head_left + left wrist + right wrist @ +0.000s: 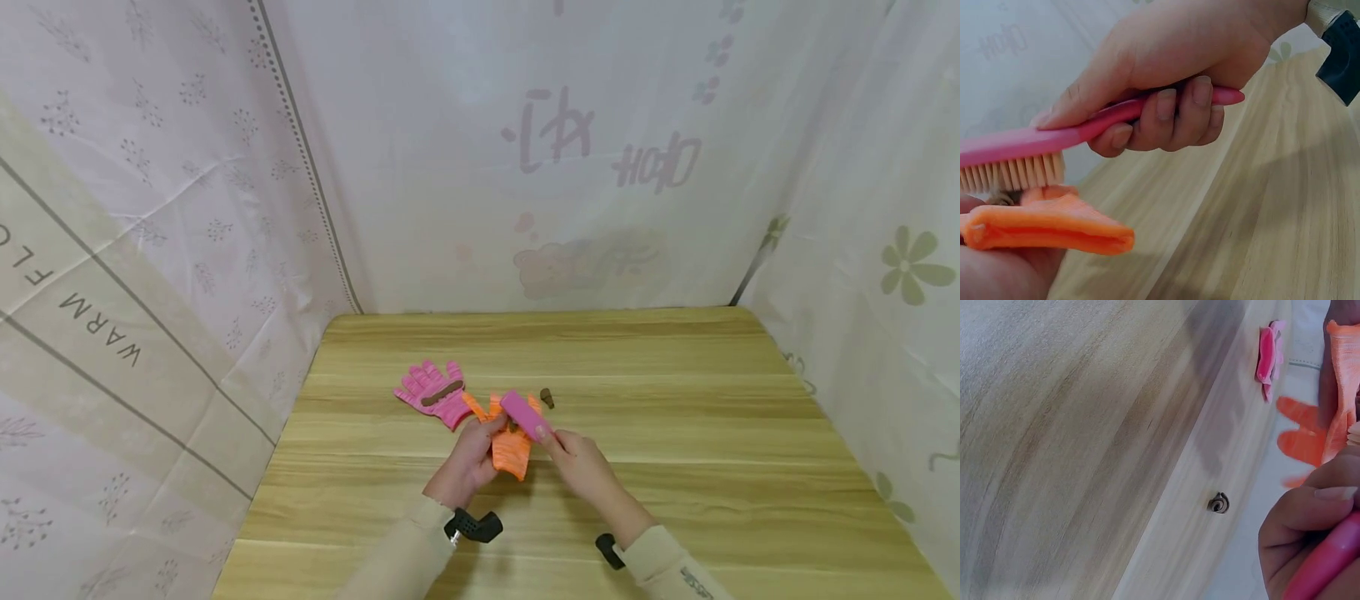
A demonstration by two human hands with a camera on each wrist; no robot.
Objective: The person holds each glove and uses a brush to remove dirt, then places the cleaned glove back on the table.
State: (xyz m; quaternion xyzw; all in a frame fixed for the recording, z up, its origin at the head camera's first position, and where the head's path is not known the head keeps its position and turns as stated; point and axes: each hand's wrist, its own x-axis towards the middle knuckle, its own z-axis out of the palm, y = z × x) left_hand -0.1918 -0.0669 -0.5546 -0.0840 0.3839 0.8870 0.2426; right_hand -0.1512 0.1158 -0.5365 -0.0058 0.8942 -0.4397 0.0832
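Observation:
An orange knitted glove (511, 457) lies over my left hand (477, 448), which grips it with the thumb on top; its cuff points toward me. My right hand (583, 463) holds a pink brush (522, 413) by the handle, thumb pressed along its back. In the left wrist view the pale bristles (1022, 172) face down right at the glove, and a small dark brown bit (1002, 198) shows beneath them. The brush head hides part of the glove's palm. Orange glove fingers (1300, 447) stick out past the left hand in the right wrist view.
A pink glove (422, 386) with a brown strip (442, 393) across it lies on the wooden table (675, 400), left of my hands. Beyond the brush, to the right, sits a small rolled brown piece (547, 397). Printed cloth (450, 167) hangs around the table.

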